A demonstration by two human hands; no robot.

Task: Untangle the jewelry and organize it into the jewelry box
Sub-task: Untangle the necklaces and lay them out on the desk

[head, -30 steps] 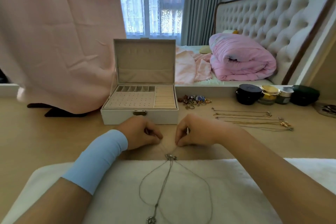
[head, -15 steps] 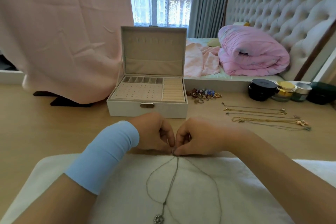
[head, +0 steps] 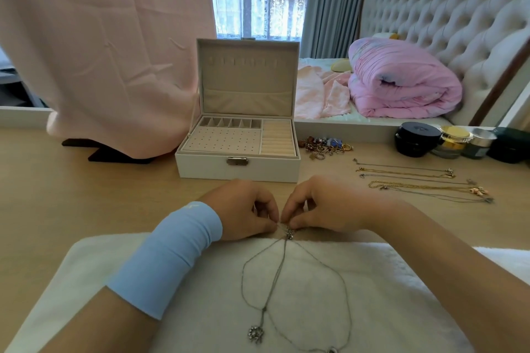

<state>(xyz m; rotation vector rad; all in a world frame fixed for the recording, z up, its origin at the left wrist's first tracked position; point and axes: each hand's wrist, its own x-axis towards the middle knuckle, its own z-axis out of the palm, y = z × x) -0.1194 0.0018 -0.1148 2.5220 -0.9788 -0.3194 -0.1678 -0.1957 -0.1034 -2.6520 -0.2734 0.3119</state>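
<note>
A: Hands, entry one?
B: Left hand [head: 246, 209] and right hand [head: 324, 206] meet tip to tip at the far edge of the white towel [head: 200, 295]. Both sets of fingers are curled and pinch the knot of the silver chains [head: 289, 233], hiding most of it. The loops and a pendant [head: 256, 334] trail toward 6 o'clock. There is a blue wristband [head: 169, 255] on the left wrist.
A: Box?
B: The jewelry box [head: 238, 169] is at 12 o'clock from the hands, lid upright, near but apart.
A: Surroundings?
B: A heap of rings [head: 325, 145] lies at 1 o'clock, just beside the box. Gold chains [head: 415, 180] lie in rows at 2 o'clock, with jars [head: 417, 143] behind them. A pink cloth [head: 109, 51] hangs at 10 o'clock.
</note>
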